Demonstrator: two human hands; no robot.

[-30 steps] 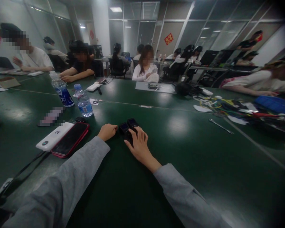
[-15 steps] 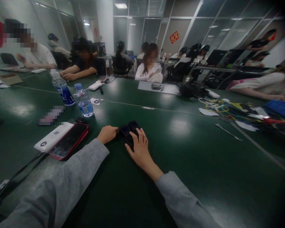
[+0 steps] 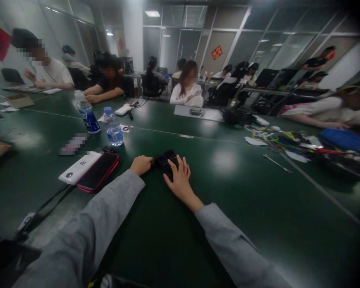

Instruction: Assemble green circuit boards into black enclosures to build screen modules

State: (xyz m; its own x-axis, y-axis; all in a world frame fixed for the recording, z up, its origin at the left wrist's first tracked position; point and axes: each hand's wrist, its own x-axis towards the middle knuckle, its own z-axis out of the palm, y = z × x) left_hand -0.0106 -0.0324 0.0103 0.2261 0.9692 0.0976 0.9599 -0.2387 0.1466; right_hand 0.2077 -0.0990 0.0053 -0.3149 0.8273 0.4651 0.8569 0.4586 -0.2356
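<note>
Two small black devices with dark screens (image 3: 165, 158) lie side by side on the green table (image 3: 228, 192). My right hand (image 3: 179, 180) rests flat over their near ends, fingers stretched out and slightly apart. My left hand (image 3: 141, 164) sits curled in a loose fist just left of the devices, touching or almost touching them; nothing shows in it. Both arms wear grey sleeves.
A red-cased phone (image 3: 98, 171) and a white power bank (image 3: 79, 167) lie to the left, with two water bottles (image 3: 113, 127) behind. A black strap (image 3: 45, 208) trails at the near left. Cables and tools (image 3: 285, 138) clutter the right. Several people sit around the far side.
My hands have barely moved on the devices. The camera has shifted a little, so the phone, power bank and bottles sit further right in view.
</note>
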